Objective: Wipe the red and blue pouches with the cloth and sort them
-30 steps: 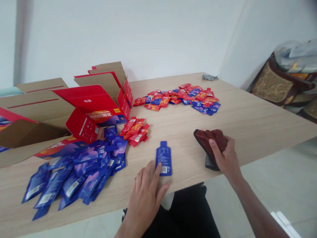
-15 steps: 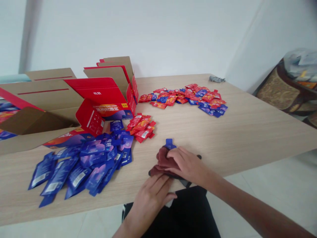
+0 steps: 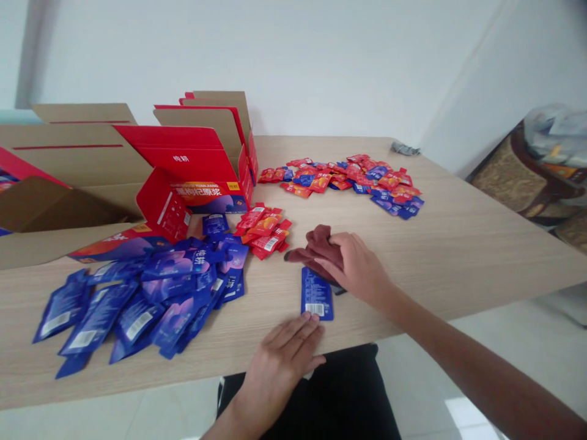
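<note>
A blue pouch [image 3: 316, 294] with a white barcode lies flat near the table's front edge. Over its spout end is a brown cloth [image 3: 316, 249] with dark edging, bunched up in my right hand [image 3: 360, 266]. My left hand [image 3: 285, 351] rests with its fingers stretched out, the fingertips touching the pouch's lower edge by the barcode. To the left spreads a heap of blue pouches [image 3: 169, 293], and a small pile of red pouches [image 3: 265, 229] lies just beyond it.
Open red cartons [image 3: 183, 146] with raised flaps stand at the back left. A band of mixed red and blue pouches [image 3: 348, 177] stretches along the back. A grey crumpled item [image 3: 405, 148] sits at the far corner. A patterned chair [image 3: 502, 174] stands beyond the table's right side.
My right hand has brought the cloth left onto the blue pouch, then slid it up toward the spout, uncovering the lower part. My left hand has shifted to the pouch's bottom edge.
</note>
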{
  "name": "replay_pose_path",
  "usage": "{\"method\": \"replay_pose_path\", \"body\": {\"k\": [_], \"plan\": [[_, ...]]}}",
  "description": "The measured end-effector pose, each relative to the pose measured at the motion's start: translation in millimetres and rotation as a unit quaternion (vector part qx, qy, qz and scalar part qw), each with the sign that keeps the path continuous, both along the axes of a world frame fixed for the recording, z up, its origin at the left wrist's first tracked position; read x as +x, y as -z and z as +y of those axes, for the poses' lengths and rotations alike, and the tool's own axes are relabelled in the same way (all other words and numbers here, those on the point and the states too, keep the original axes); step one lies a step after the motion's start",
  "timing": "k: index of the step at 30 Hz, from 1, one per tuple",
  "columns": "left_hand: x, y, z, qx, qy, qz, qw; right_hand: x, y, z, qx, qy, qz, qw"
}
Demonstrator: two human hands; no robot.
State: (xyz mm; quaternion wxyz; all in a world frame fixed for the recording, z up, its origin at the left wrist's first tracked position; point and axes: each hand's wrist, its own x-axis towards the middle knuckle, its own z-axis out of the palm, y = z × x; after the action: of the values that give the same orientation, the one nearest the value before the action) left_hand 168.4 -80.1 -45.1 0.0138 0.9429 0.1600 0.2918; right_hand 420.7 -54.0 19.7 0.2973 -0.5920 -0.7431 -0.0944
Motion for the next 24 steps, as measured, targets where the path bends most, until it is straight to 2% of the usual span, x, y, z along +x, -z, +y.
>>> {"method": "replay_pose_path", "body": {"k": [2,4,6,10,13,16,20,24], "plan": [[-0.6,3.5,-1.5,-0.015,-0.007,0.001,1.0,-13.1,2.0,-26.0,-0.043,-0.075,-0.002,0.996],[-0.7,7.5,-2.8,-0.035,-0.02,-0.011,0.999,-22.1,11.1,-42.6,-0.077,-0.142,-0.03,0.986],[-0.2,9.9,-3.3,-0.036,-0.021,-0.026,0.999,-23.1,23.2,-43.0,-0.091,-0.154,-0.042,0.983],[0.3,5.0,-1.9,-0.008,-0.001,-0.012,1.0,-6.1,37.7,-4.1,-0.069,-0.076,-0.053,0.993],[0.0,-1.4,-0.2,-0.006,-0.001,0.007,1.0,11.5,33.9,29.6,-0.043,-0.022,-0.072,0.996],[0.4,-5.8,2.1,-0.004,0.004,0.01,1.0,27.8,23.3,42.6,-0.011,0.043,-0.054,0.998],[4.4,-14.5,3.5,-0.036,0.014,0.021,0.999,45.9,11.6,20.1,0.058,0.149,0.08,0.984],[11.9,-22.8,-2.2,-0.073,-0.025,0.049,0.996,58.1,12.9,-25.0,0.029,0.243,0.198,0.949]]}}
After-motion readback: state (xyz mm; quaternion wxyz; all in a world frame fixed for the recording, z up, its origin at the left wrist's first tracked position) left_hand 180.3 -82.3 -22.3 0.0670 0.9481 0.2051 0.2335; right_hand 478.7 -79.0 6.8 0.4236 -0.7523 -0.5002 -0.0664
